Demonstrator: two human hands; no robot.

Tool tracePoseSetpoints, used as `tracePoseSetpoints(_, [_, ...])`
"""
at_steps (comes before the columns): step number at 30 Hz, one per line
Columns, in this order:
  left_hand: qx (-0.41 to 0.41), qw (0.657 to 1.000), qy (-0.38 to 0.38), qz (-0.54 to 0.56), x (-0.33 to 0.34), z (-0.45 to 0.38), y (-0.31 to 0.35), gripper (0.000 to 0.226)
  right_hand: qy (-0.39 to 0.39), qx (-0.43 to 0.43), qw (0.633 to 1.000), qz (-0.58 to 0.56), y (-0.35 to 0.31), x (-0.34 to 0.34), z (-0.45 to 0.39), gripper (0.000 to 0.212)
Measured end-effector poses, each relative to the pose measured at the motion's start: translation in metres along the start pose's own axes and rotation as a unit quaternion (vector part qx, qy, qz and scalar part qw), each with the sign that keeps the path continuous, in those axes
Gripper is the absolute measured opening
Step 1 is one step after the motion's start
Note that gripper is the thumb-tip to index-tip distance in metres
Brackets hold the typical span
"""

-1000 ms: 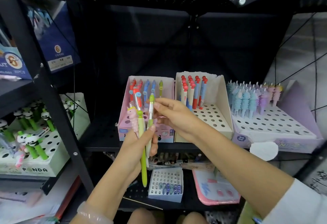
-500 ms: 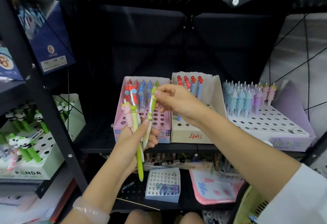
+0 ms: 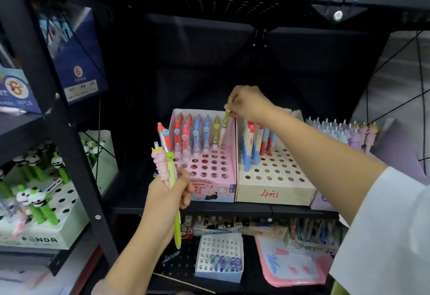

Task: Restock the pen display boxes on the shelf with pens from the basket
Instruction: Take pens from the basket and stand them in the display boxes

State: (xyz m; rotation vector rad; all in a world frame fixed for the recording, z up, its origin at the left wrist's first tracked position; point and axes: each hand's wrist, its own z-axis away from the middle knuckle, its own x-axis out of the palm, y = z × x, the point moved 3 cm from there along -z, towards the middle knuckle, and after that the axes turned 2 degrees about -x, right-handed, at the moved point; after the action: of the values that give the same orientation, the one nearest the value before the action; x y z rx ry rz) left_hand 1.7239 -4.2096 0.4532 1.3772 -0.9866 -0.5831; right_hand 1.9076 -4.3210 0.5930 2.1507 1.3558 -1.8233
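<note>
One green pen (image 3: 225, 124) has left my bunch — my right hand (image 3: 250, 103) now pinches its top, lowering it into the pink box (image 3: 213, 173) on the shelf. Left hand (image 3: 166, 198) grips three more pens (image 3: 166, 162) — restocking continues.

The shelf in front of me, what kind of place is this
Likely a stationery shop: a black metal shelf with a pink display box of pens, a panda pen box, and handwritten red marks on a beige box.
</note>
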Motion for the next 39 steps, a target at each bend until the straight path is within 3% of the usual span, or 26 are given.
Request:
tracePoseSetpoints(11, [0.009, 0.999, 0.021, -0.032, 0.004, -0.009, -0.003, 0.015, -0.065, -0.018, 0.997, 0.032, 0.008, 0.004, -0.006, 0.011])
tracePoseSetpoints(15, [0.011, 0.999, 0.018, -0.043, 0.006, -0.008, -0.004, 0.016, -0.108, -0.057, 0.981, 0.151, 0.004, 0.008, -0.010, 0.016])
tracePoseSetpoints(22, [0.013, 0.998, 0.007, -0.056, 0.008, -0.003, 0.000, 0.015, -0.132, -0.047, 0.962, 0.233, -0.001, 0.011, -0.012, 0.022])
tracePoseSetpoints(25, [0.008, 0.999, -0.003, -0.053, 0.012, 0.003, 0.002, 0.016, -0.146, -0.050, 0.937, 0.313, -0.005, 0.018, -0.008, 0.025])
tracePoseSetpoints(29, [-0.001, 0.999, -0.003, -0.050, 0.016, 0.010, 0.004, 0.019, -0.150, -0.068, 0.874, 0.457, -0.005, 0.024, -0.002, 0.038])
tracePoseSetpoints(31, [-0.003, 0.999, -0.003, -0.050, 0.016, 0.012, 0.005, 0.020, -0.123, -0.071, 0.903, 0.406, -0.007, 0.016, 0.003, 0.042])
tracePoseSetpoints(33, [-0.001, 0.999, -0.008, -0.048, 0.019, 0.013, 0.006, 0.021, -0.041, -0.095, 0.954, 0.280, -0.014, 0.003, 0.011, 0.039])
tracePoseSetpoints(35, [0.000, 0.999, -0.016, -0.048, 0.022, 0.014, 0.007, 0.021, 0.015, -0.140, 0.979, 0.149, -0.025, -0.004, 0.027, 0.032])
tracePoseSetpoints(37, [0.000, 0.998, -0.028, -0.051, 0.027, 0.014, 0.006, 0.022, 0.008, -0.149, 0.989, 0.009, -0.034, -0.001, 0.048, 0.027])
tracePoseSetpoints(39, [-0.001, 0.998, -0.036, -0.055, 0.032, 0.014, 0.005, 0.020, -0.048, -0.118, 0.986, -0.110, -0.037, 0.009, 0.067, 0.023])
